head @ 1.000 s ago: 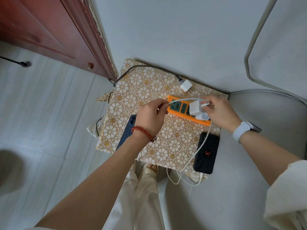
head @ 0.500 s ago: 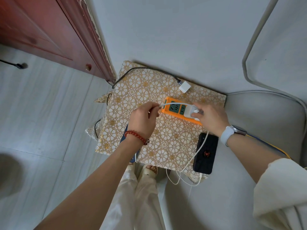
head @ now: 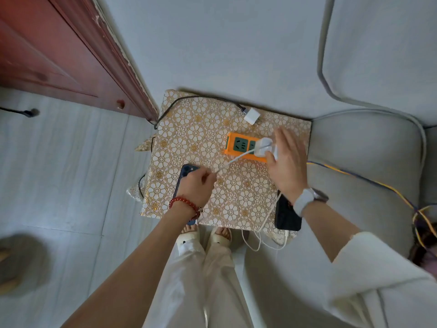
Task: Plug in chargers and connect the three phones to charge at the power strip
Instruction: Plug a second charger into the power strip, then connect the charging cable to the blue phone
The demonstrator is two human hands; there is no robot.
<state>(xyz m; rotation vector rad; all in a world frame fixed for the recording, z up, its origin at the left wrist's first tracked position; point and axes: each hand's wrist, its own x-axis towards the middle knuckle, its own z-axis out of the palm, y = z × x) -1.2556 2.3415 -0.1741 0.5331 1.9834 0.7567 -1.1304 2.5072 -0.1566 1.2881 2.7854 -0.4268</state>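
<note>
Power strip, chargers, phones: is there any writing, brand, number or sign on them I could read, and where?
None can be read.
Orange power strip: no legible marking.
White charger plugged into it: blank as seen.
Black phone: a small reddish emblem, too blurred to make out.
Blue phone: no visible text.

Left hand (head: 197,185) pinching white cable (head: 233,161), right hand (head: 287,162) spread — charger (head: 264,146) in power strip (head: 241,147)

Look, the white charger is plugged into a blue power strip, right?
Not quite. The head view shows the white charger plugged into an orange power strip, not a blue one. The blue thing is a phone by the left hand.
</note>
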